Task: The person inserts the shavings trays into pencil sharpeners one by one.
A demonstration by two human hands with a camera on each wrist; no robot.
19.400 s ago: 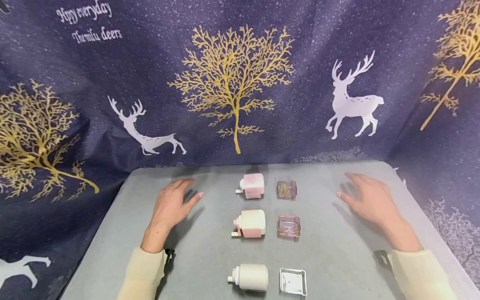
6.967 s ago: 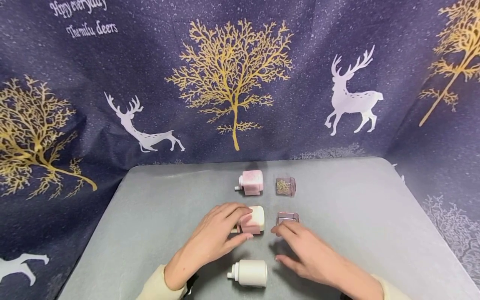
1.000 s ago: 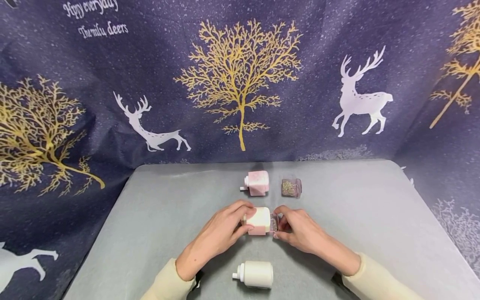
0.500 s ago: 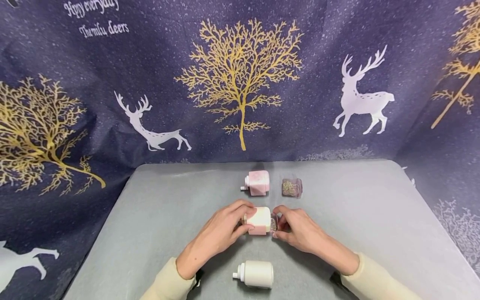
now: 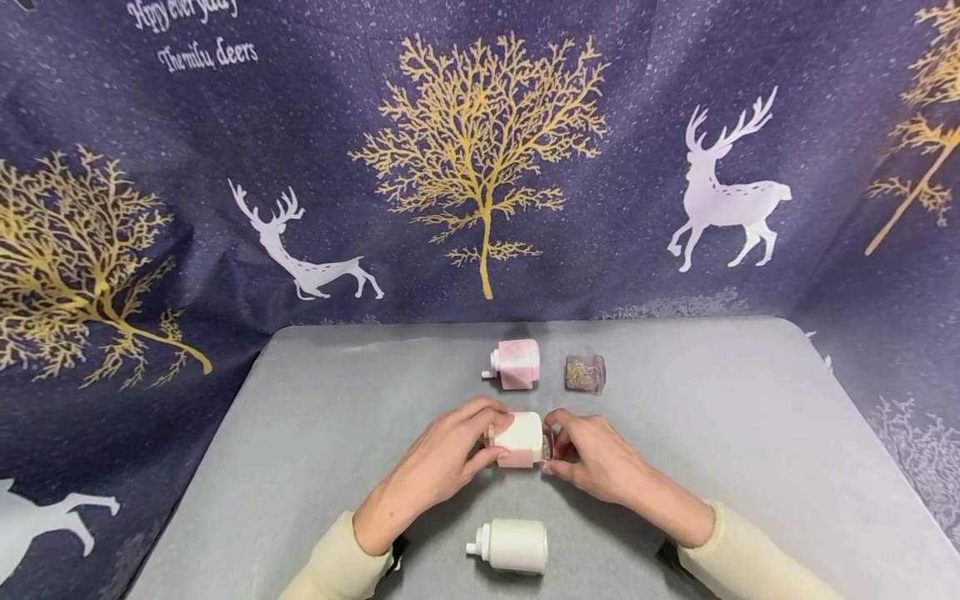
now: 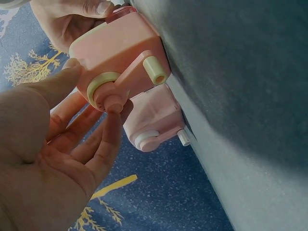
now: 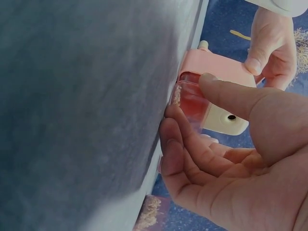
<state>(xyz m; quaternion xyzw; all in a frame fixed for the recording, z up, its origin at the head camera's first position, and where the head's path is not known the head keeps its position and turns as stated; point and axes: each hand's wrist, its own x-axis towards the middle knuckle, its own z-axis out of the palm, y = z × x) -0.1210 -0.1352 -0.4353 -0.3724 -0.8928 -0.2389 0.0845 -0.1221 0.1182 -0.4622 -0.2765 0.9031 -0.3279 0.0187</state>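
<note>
A crank pencil sharpener in pink and cream lies in the middle of the table, its crank toward the left. My left hand grips its crank end between thumb and fingers; in the left wrist view the fingers are round the crank hub of the sharpener. At the opposite end my right hand pinches a clear pink shavings drawer between thumb and fingers. The drawer sits partly inside the sharpener's opening, with shavings in it. In the head view its outer part shows as a narrow strip.
Behind stands a pink sharpener, with a separate see-through drawer of shavings at its right. A cream sharpener lies nearer, between the forearms. The grey table ends at a dark blue cloth with deer and trees.
Since 7.0 s ago both hands have closed on the middle sharpener and its drawer. Over the last second the drawer has slid slightly left, farther into the sharpener; the left hand stays put.
</note>
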